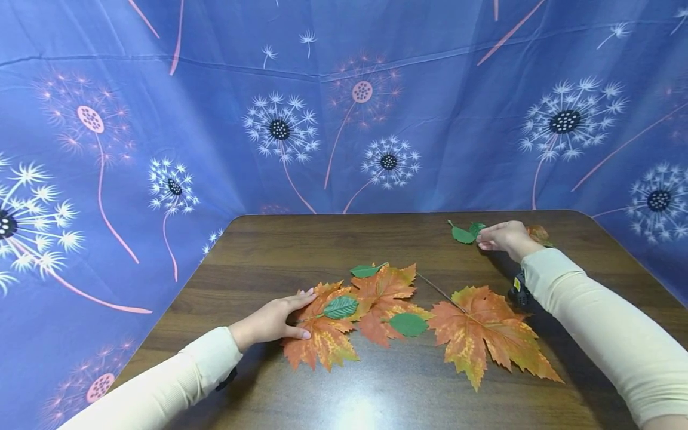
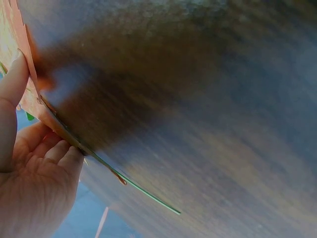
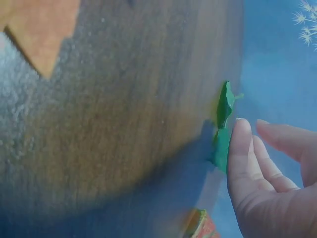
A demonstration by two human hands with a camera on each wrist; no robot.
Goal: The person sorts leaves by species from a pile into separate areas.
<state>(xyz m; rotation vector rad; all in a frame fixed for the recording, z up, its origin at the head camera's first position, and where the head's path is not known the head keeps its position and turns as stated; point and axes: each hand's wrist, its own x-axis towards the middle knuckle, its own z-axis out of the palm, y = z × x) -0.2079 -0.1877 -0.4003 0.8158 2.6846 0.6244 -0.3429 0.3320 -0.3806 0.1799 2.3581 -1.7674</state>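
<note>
My left hand (image 1: 274,319) lies over the left orange maple leaf (image 1: 322,352), its thumb and fingers spread across it; in the left wrist view a thin green stem (image 2: 148,194) runs out past the fingers. On that leaf is a small green leaf (image 1: 341,307). At the back right my right hand (image 1: 507,237) reaches to a pair of small green leaves (image 1: 462,235), fingertips right at their edge. The right wrist view shows a gap between its thumb and index finger, with a green leaf (image 3: 226,106) just beyond them.
A middle maple leaf (image 1: 378,292) carries green leaves (image 1: 408,325) on and beside it. A larger maple leaf (image 1: 484,331) lies right of it, its stem pointing left. Another orange leaf (image 1: 537,233) is partly hidden behind the right hand. A blue dandelion-print cloth (image 1: 333,36) hangs behind the wooden table (image 1: 279,245).
</note>
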